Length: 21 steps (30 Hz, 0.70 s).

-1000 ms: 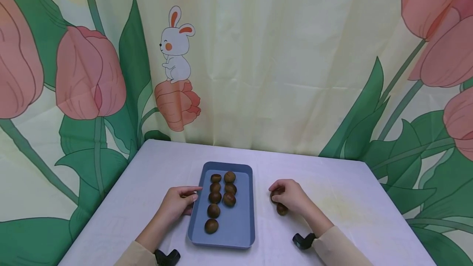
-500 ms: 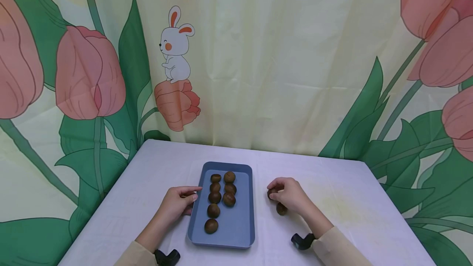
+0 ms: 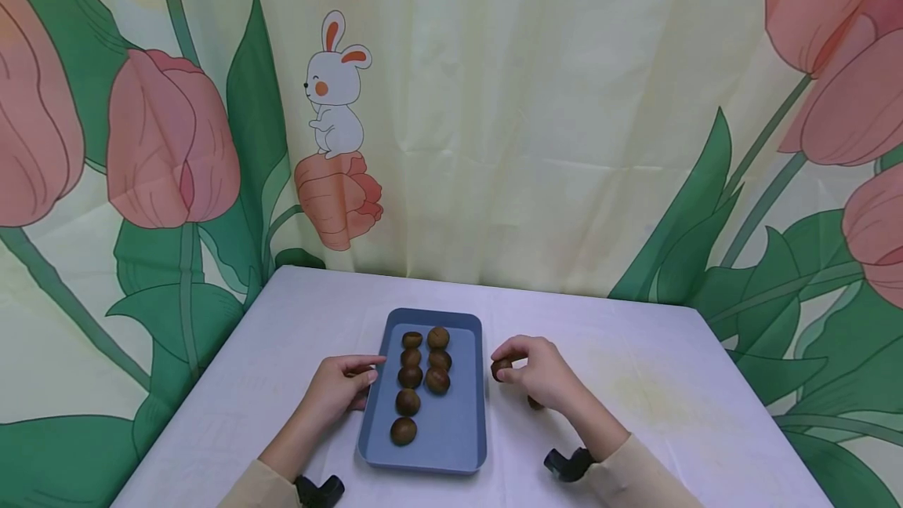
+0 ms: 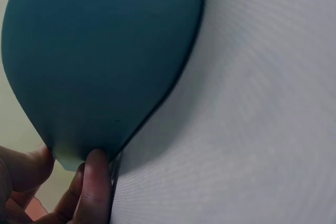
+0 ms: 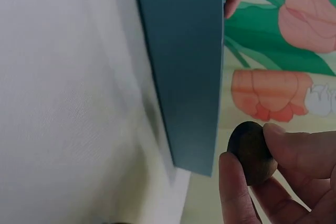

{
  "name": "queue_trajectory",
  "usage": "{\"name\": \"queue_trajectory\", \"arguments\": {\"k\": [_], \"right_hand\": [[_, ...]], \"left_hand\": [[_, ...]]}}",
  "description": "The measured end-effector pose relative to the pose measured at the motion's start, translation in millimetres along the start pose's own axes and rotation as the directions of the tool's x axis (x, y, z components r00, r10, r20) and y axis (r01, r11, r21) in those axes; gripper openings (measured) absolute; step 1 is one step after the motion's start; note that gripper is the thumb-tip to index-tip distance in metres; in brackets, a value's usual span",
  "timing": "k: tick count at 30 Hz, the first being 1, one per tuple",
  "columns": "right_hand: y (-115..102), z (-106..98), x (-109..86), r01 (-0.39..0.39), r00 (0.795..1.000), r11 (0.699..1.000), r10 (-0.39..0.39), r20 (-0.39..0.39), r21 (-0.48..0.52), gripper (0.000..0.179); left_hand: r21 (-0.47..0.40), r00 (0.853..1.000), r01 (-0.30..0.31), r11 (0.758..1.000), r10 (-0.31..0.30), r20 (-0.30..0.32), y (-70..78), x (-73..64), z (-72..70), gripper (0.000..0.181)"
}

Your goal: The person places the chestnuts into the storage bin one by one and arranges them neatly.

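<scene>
My right hand [image 3: 539, 371] pinches a brown chestnut [image 3: 502, 369] between thumb and fingers, just right of the tray. In the right wrist view this dark, rounded chestnut [image 5: 252, 153] shows close beside the tray's wall. Partly hidden under the right hand, another chestnut [image 3: 534, 404] lies on the table. My left hand [image 3: 342, 385] holds the left side of the blue-grey tray [image 3: 451, 453]; in the left wrist view its fingertips [image 4: 97, 169] are at the tray's outer wall [image 4: 105, 66]. Chestnuts [image 3: 407, 402] stand in two columns in the tray, the left column longer than the right.
A white cloth covers the table [image 3: 621, 351]. Behind it hangs a curtain [image 3: 494, 139] printed with tulips and a rabbit. Black wrist cameras [image 3: 567, 463] sit at both sleeves.
My right hand has picked a chestnut from beside the other one and carried it left, up to the tray's right edge. The left hand and tray stay put.
</scene>
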State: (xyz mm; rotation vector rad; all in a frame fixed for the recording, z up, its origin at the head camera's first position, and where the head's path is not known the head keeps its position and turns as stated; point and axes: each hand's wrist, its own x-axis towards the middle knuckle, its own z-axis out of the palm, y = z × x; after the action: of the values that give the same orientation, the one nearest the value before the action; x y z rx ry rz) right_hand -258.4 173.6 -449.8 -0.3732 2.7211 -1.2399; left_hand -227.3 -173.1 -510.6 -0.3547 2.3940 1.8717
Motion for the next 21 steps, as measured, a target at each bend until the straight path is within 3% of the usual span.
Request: {"name": "queue_trajectory", "arguments": {"k": [12, 21], "right_hand": [[-21.1, 18.4, -2.0, 0.119, 0.988, 0.989, -0.126, 0.084, 0.092, 0.017], [-30.6, 40.1, -0.8, 0.163, 0.976, 0.983, -0.173, 0.128, 0.083, 0.017]], "left_hand": [[0.012, 1.0, -0.011, 1.0, 0.011, 0.005, 1.1, -0.1, -0.2, 0.027], [0.03, 1.0, -0.003, 1.0, 0.003, 0.008, 3.6, -1.3, -0.4, 0.027]]}}
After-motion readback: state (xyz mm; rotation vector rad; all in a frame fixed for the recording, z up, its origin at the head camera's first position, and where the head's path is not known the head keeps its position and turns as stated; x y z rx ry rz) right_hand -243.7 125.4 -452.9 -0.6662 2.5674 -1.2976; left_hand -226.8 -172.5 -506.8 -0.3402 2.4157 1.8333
